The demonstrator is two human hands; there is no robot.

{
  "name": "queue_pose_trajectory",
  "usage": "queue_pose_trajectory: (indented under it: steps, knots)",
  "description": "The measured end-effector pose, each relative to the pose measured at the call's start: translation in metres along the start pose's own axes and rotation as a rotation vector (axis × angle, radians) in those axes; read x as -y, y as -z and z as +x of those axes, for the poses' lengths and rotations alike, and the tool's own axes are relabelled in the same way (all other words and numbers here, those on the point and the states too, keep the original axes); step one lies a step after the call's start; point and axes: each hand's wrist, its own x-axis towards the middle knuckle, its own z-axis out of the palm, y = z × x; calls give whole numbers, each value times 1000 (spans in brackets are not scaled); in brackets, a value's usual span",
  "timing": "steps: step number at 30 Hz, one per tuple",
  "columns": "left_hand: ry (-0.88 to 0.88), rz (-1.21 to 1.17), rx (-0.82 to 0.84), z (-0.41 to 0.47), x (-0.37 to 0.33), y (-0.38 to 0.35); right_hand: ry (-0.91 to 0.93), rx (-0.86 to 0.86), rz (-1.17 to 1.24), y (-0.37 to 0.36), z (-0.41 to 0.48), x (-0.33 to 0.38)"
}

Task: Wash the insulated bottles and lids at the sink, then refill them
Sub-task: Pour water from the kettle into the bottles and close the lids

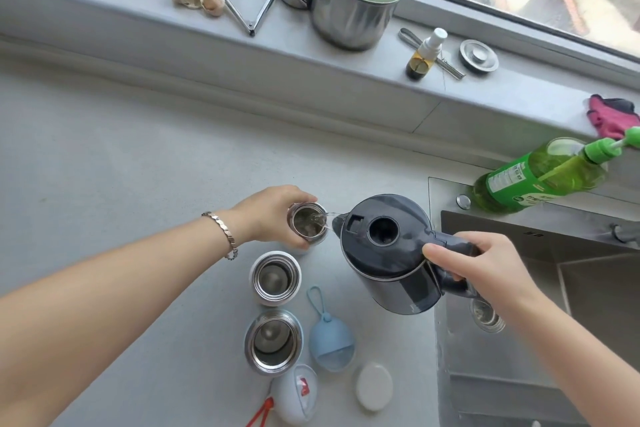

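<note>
Three open steel insulated bottles stand in a row on the grey counter. My left hand (273, 213) grips the farthest bottle (308, 226) around its neck. My right hand (485, 265) holds the handle of a dark grey kettle (386, 253), tilted so a thin stream of water runs from its spout into that bottle. The middle bottle (275, 278) and the near bottle (273, 340) stand uncovered. Beside them lie a blue lid with a loop (330, 340), a white round lid (374, 386) and a white lid with a red strap (298, 393).
The steel sink (554, 340) opens at the right, its drain under my right wrist. A green detergent bottle (540, 175) lies on the sink's rim. The window ledge carries a steel pot (349, 10), tongs (249, 7), a small spray bottle (424, 55) and a pink cloth (613, 116).
</note>
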Motion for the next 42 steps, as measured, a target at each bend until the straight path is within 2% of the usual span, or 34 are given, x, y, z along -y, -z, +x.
queue_pose_trajectory:
  steps: [13,42]
  knots:
    - [-2,-27,-12,-2,6,-4,0,27,-99,-1,-5,10]
    - [10,-20,-15,0,13,-9,53,-52,-306,-1,-13,28]
